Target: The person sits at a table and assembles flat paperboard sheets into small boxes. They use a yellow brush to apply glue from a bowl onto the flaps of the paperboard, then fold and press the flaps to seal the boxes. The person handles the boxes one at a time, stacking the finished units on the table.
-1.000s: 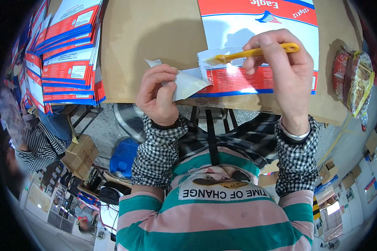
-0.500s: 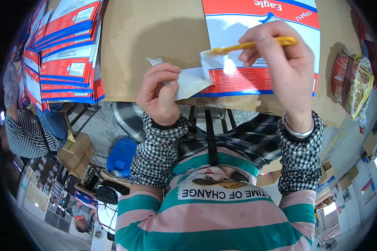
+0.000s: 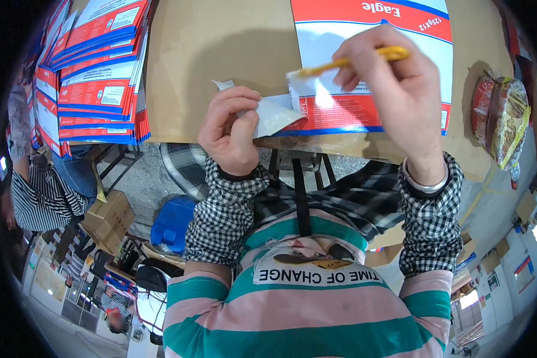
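Observation:
A printed carton sheet (image 3: 364, 68) in red, white and blue lies flat before me, its lettering upside down from my side. My left hand (image 3: 231, 128) pinches the sheet's folded-back left end (image 3: 274, 116), with the pale inner side showing. In my right hand (image 3: 403, 89) is a slim yellow brush (image 3: 364, 58), gripped between thumb and fingers. Its tip points left and meets the sheet near the left edge, by the fold. The tip is too small and blurred to make out well.
Brown cardboard (image 3: 221, 45) covers the table. Stacks of similar printed cartons (image 3: 95, 95) stand at the left. A roll wrapped in shiny film (image 3: 501, 119) sits at the right edge. Below are a blue plastic bin (image 3: 173, 224) and a cardboard box (image 3: 108, 221); another person (image 3: 48, 200) is at the left.
My right hand and the brush have shifted slightly left and up along the sheet. My left hand keeps its pinch on the folded end, and the sheet has moved a little away from me.

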Demonstrator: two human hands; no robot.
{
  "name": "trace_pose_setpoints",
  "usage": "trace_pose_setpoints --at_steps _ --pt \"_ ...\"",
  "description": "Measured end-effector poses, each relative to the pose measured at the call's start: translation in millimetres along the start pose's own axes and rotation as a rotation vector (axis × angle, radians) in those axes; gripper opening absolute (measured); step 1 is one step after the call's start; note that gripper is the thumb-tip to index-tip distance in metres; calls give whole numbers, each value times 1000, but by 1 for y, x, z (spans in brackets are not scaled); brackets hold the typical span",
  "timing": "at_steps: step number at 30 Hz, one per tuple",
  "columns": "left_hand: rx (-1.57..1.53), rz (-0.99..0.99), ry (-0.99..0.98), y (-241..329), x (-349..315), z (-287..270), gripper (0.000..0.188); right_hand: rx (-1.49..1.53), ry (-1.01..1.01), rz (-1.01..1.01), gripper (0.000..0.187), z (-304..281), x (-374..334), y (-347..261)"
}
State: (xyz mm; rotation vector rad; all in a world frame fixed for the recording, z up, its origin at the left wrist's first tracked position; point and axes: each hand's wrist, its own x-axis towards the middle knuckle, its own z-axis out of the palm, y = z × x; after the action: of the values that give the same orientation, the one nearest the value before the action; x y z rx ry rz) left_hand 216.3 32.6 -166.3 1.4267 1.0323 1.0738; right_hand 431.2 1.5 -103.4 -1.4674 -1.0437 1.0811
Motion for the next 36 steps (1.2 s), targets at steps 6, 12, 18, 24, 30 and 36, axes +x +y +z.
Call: trace_pose_setpoints --at_steps 6,12,18,24,30,36 --pt "-57 44 -61 -4 6 8 23 191 318 -119 21 -28 -18 -15" --pt "221 23 -12 -8 13 18 27 342 558 -137 17 -46 -80 -25" --pt "608 75 56 -3 22 28 37 336 712 -191 18 -65 -157 -27" --pt "553 341 93 -10 0 25 37 419 798 -277 19 -70 -217 -45" --pt "1096 418 -324 10 -45 -12 57 452 786 -341 18 -74 -242 -38" --pt "1062 621 -412 7 -37 -52 49 391 755 -392 29 -66 -243 -56"
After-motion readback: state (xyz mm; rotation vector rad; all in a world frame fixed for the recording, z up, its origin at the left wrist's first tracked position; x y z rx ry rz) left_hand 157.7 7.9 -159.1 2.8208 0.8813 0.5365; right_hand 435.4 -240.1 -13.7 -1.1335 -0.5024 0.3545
